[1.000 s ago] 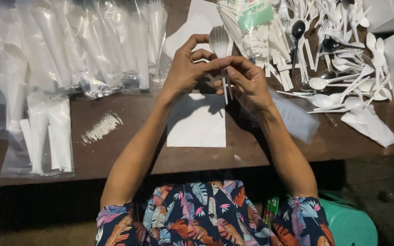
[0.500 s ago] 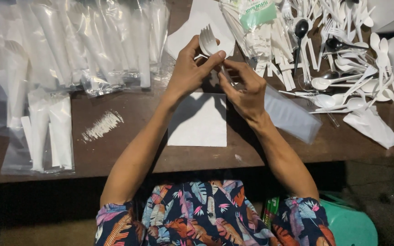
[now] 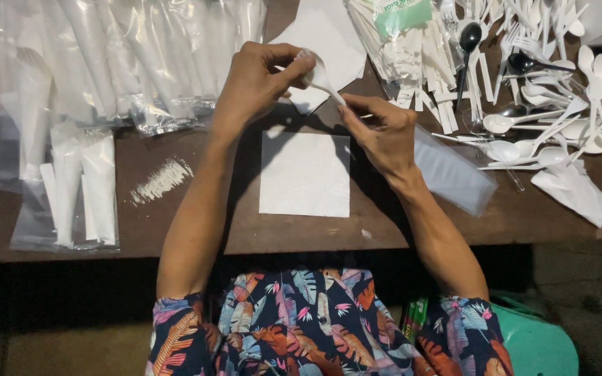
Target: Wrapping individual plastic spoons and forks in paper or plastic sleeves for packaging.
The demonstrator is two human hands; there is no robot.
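I hold a white plastic spoon with both of my hands, a little above the brown tabletop. My left hand is closed around the bowl end of the spoon, with the thumb and the first fingers pinching it. My right hand is closed on the handle end, with the fingers curled in, so the spoon lies tilted between the two hands.

Just under my hands, a square white napkin lies flat on the tabletop. Beside my right wrist there is an empty clear plastic sleeve, and it touches the tabletop near the napkin.

On the right side a loose pile of white plastic spoons and forks is spread out, with a few black ones among them. At the far side, more white napkins lie behind my hands. On the left, many packed clear bags lie in rows, and two more bags lie closer to me. Near them there is a small whitish smear on the wood.
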